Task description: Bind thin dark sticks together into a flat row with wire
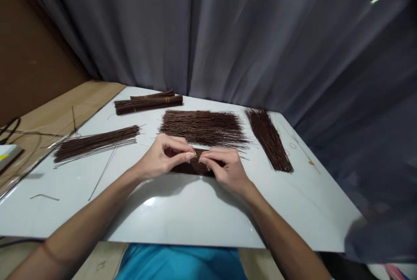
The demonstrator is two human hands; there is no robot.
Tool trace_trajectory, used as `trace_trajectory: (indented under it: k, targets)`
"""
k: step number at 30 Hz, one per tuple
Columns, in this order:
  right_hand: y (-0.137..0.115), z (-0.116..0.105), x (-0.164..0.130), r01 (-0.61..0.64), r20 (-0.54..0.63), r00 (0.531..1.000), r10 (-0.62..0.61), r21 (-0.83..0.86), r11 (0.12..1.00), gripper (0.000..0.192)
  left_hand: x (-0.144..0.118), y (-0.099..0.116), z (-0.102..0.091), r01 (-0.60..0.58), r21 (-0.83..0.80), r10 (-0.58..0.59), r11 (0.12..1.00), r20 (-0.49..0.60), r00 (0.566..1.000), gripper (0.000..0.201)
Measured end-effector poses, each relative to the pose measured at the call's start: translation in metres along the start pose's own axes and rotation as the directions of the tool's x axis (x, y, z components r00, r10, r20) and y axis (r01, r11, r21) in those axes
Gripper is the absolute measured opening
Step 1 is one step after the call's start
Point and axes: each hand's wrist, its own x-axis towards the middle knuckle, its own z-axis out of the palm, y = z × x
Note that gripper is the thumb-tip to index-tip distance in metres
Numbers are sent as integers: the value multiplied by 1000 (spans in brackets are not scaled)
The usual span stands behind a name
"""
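My left hand (166,155) and my right hand (224,166) meet at the middle of a white board (182,210). Both are closed around a small bundle of dark brown thin sticks (192,168) that lies across the board under my fingers. My fingertips nearly touch above the bundle's middle. Most of the bundle is hidden by my hands. Just beyond them lies a wide loose spread of the same sticks (203,127).
A tied pair of stick bundles (148,102) lies at the far left, a loose bundle (94,143) at the left, another pile (269,139) at the right. Single thin sticks (102,173) lie on the left. Grey curtain behind; brown table and cables to the left.
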Motion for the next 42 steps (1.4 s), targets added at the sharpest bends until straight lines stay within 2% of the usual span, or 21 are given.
trace_trajectory:
  k: [2,4,6,8,10,12,16,19,22,27,30,33,36,39,42]
  targets:
    - [3,11,-5,61,-12,998,-65,-215,975,31,1,-3,1,-8,43,11,999,-73,997,28]
    - [4,19,-8,132,59,991,-118,-466,875,32,1,-7,3,-21,150,37,988,-104,994,26]
    - [4,22,-8,206,156,978,-138,-626,752,29,1,-12,6,-51,318,77,947,-69,995,24]
    - [2,19,-5,262,228,963,-142,-677,687,25,0,-16,7,-92,467,95,879,18,995,26]
    - [0,11,0,278,261,956,-135,-655,703,25,-1,-18,9,-127,533,83,836,106,991,28]
    - [1,0,5,255,258,958,-126,-562,787,25,-1,-14,10,-158,505,68,848,192,979,29]
    - [8,-19,10,153,257,962,-96,-212,965,27,-3,5,9,-150,266,63,952,308,949,25]
    - [11,-23,11,66,260,963,-68,16,998,30,-5,14,7,-73,112,41,991,264,964,21]
    - [8,-18,8,27,200,979,-46,97,995,30,-6,14,5,-27,31,22,999,161,987,22]
    - [2,-10,2,52,46,997,-55,48,997,27,-4,6,11,21,16,-20,1000,-68,997,24]
    - [5,-11,1,34,60,998,-32,-19,999,27,-1,3,17,65,47,-59,997,-121,991,22]
    - [11,-11,1,2,104,995,5,-67,998,27,1,-1,22,106,69,-96,992,-132,987,23]
    - [16,-7,1,3,97,995,10,-136,991,24,2,-6,24,140,54,-134,989,-102,986,24]
    - [19,1,0,70,62,997,-54,-284,956,22,3,-12,22,179,37,-176,983,-81,981,27]
    - [22,9,-3,159,48,987,-156,-495,854,22,3,-14,21,208,31,-206,978,-55,977,28]
